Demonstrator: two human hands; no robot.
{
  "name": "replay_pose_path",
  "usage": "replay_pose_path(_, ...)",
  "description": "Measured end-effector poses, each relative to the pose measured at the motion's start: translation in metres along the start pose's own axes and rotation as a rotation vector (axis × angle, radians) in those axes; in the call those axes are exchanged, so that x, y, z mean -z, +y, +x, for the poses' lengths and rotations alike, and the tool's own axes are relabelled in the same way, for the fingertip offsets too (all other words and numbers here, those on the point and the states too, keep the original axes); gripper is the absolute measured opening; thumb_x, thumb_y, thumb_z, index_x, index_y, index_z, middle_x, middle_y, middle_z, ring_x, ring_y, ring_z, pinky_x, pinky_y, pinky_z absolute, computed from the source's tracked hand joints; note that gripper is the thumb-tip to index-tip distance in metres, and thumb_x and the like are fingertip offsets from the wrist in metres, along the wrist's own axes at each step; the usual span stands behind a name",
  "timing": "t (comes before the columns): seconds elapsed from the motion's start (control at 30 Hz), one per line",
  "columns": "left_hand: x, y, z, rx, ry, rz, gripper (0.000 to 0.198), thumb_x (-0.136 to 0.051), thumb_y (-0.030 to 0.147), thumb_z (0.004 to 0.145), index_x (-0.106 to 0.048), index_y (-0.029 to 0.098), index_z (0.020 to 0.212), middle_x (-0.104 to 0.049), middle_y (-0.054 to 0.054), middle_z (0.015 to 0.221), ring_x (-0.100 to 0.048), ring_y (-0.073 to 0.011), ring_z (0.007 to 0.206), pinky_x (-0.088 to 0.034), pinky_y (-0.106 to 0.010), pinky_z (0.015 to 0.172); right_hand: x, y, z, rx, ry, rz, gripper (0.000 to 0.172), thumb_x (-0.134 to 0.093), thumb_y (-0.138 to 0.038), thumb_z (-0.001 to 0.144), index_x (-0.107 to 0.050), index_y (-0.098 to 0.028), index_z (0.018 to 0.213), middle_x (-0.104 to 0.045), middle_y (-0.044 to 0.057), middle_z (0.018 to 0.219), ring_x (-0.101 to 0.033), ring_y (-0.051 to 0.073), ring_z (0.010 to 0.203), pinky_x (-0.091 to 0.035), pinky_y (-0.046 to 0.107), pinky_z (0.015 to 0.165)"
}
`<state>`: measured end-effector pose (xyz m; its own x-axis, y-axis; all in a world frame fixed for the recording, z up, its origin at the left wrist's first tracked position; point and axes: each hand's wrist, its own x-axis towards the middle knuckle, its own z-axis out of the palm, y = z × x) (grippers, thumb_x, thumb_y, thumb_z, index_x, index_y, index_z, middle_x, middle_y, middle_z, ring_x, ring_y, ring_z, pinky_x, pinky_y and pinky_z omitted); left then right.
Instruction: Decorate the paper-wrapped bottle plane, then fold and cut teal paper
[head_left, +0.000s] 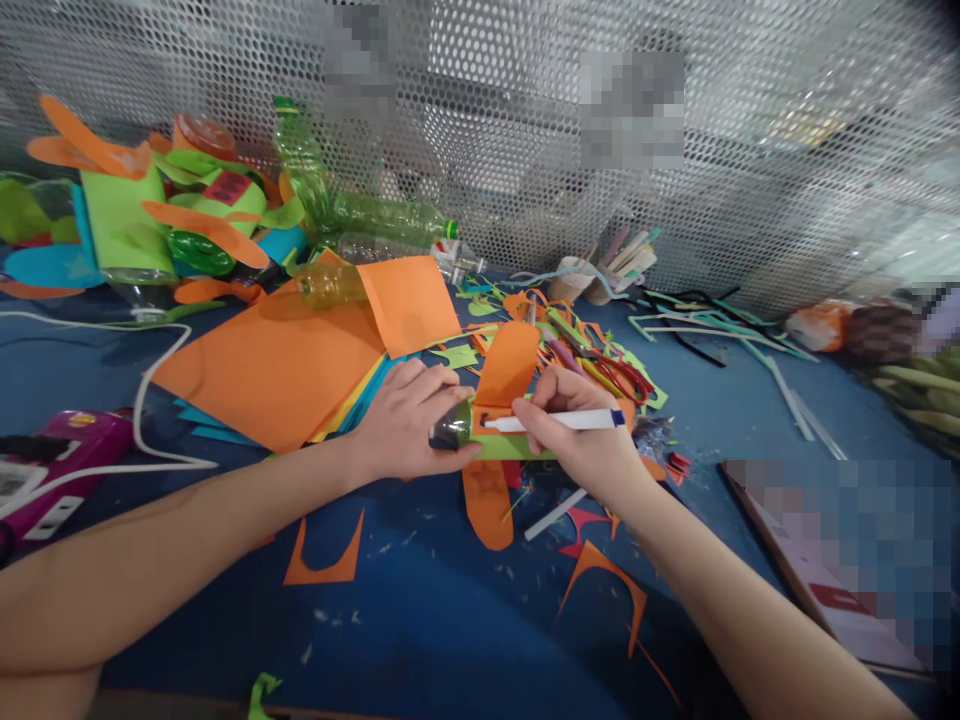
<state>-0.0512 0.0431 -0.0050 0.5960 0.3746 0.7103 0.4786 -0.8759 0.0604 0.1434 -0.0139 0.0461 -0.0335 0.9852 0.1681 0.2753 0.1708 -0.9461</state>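
My left hand (416, 415) grips a plastic bottle (451, 427) lying on its side, with the fingers around its clear end. Green paper (504, 446) wraps the bottle's body, and orange paper wings (507, 365) stick out on both sides. In my right hand (574, 420) is a white marker (583, 419) with a dark blue end. The marker's tip touches an orange patch on the wrapped bottle, next to a small dark mark. Part of the bottle is hidden behind my right hand.
Orange sheets (300, 360) lie left of the bottle, scissors (619, 378) and paper scraps behind it. Paper-covered bottle models (127, 220) and green bottles (390, 215) stand along the perforated metal screen (495, 110). A purple box (71, 465), white cord (139, 400) and framed board (817, 590) flank my arms.
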Motion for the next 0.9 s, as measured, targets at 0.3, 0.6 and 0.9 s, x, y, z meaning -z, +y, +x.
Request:
replay_pose_path(0.3, -0.0005, -0.0009, -0.0007, 0.001, 0.006, -0.004, 0.046, -0.057, 0.054, 0.076, -0.059, 0.017, 0.103, -0.062, -0.009, 0.096, -0.053, -0.0234, 0.084, -0.043, -0.040, 0.077, 0.0022, -0.0013, 0.0000, -0.006, 0.027, -0.043, 0.027, -0.062, -0.027, 0.078, -0.040, -0.022, 0.062, -0.049, -0.008, 0.042, -0.042, 0.007, 0.036, -0.033, 0.020, 0.039)
replay_pose_path(0.6, 0.0000, -0.0006, -0.0004, -0.007, 0.013, 0.001, 0.047, -0.059, 0.054, 0.075, -0.060, 0.015, 0.101, -0.062, -0.010, 0.095, -0.053, -0.0238, 0.084, -0.043, -0.040, 0.077, 0.0027, 0.0006, 0.0002, -0.004, 0.027, -0.039, 0.026, -0.061, -0.026, 0.079, -0.040, -0.022, 0.063, -0.049, -0.008, 0.043, -0.041, 0.007, 0.037, -0.032, 0.020, 0.039)
replay_pose_path(0.9, -0.0009, -0.0011, -0.0011, 0.008, -0.005, -0.007, 0.046, -0.057, 0.055, 0.076, -0.059, 0.017, 0.103, -0.062, -0.009, 0.097, -0.054, -0.0235, 0.085, -0.043, -0.040, 0.079, 0.0026, 0.0004, 0.0008, -0.008, 0.039, -0.035, 0.027, -0.061, -0.027, 0.079, -0.040, -0.022, 0.063, -0.049, -0.008, 0.042, -0.041, 0.007, 0.036, -0.032, 0.021, 0.039)
